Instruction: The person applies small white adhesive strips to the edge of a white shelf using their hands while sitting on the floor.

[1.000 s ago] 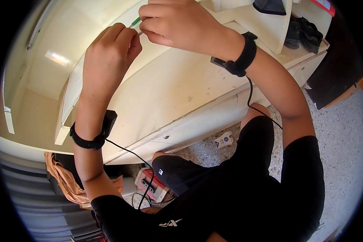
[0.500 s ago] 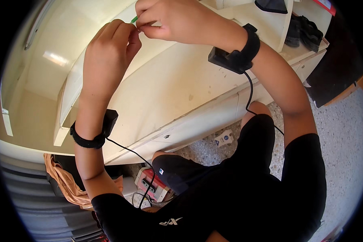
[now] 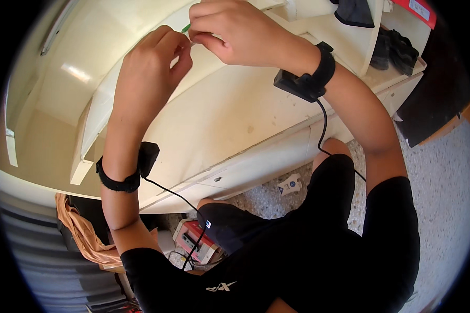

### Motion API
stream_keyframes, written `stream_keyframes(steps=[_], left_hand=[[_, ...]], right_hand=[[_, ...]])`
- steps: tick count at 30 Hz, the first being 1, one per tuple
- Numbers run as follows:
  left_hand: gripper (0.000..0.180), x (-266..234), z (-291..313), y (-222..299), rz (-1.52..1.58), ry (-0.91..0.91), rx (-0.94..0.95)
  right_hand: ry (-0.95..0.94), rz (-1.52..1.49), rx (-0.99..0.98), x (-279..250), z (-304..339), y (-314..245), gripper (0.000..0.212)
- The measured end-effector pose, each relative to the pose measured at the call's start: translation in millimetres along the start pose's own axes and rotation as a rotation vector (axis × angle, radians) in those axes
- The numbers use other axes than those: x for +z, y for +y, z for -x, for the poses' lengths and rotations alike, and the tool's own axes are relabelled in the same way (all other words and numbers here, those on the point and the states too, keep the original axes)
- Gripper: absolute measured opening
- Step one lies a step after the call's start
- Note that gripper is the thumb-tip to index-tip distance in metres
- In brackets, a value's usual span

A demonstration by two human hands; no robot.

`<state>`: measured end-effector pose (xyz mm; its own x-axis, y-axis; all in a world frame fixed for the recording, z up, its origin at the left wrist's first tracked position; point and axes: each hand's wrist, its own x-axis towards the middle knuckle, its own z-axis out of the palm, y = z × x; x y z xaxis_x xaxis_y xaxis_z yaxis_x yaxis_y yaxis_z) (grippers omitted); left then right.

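Observation:
My left hand point(image 3: 150, 65) and my right hand point(image 3: 228, 32) meet fingertip to fingertip above the pale work surface, at the top of the view. Between them shows a short bit of a slim green object point(image 3: 186, 28); the fingers cover the rest of it. The right hand's thumb and fingers are pinched closed at the green object. My left fingers are also closed, their tips next to its lower end, and what they grip is hidden. Each wrist wears a black strap with a small box and a cable.
The cream desk point(image 3: 235, 125) has a raised ledge and a front drawer edge. Dark shoes point(image 3: 394, 49) stand in a shelf at the right, near a red box point(image 3: 420, 9). Below are a white packet point(image 3: 289, 184), a red-and-white box point(image 3: 197, 241) and an orange cloth point(image 3: 86, 237).
Both hands have shifted slightly to the right in the picture, as the view also moved a little. The fingers remain together around the green object.

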<state>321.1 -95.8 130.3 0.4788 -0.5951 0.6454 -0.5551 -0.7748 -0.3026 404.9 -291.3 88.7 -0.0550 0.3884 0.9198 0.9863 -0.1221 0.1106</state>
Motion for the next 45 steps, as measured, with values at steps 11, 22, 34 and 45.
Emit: stream_keyframes(steps=[11,22,34,45], left_hand=[[0.009,0,5,7,-0.09,0.094,-0.005],[0.008,2,2,6,-0.121,0.094,0.001],[0.01,3,-2,3,-0.063,0.057,-0.036],[0.013,-10,-7,-8,0.248,-0.096,-0.131]], right_hand=[[0.042,0.057,0.023,3,1,-11,0.006],[-0.003,0.062,0.029,2,1,-10,0.004],[-0.174,0.071,0.035,-8,-3,-9,0.006],[-0.479,0.073,0.191,-18,-34,-4,0.014]])
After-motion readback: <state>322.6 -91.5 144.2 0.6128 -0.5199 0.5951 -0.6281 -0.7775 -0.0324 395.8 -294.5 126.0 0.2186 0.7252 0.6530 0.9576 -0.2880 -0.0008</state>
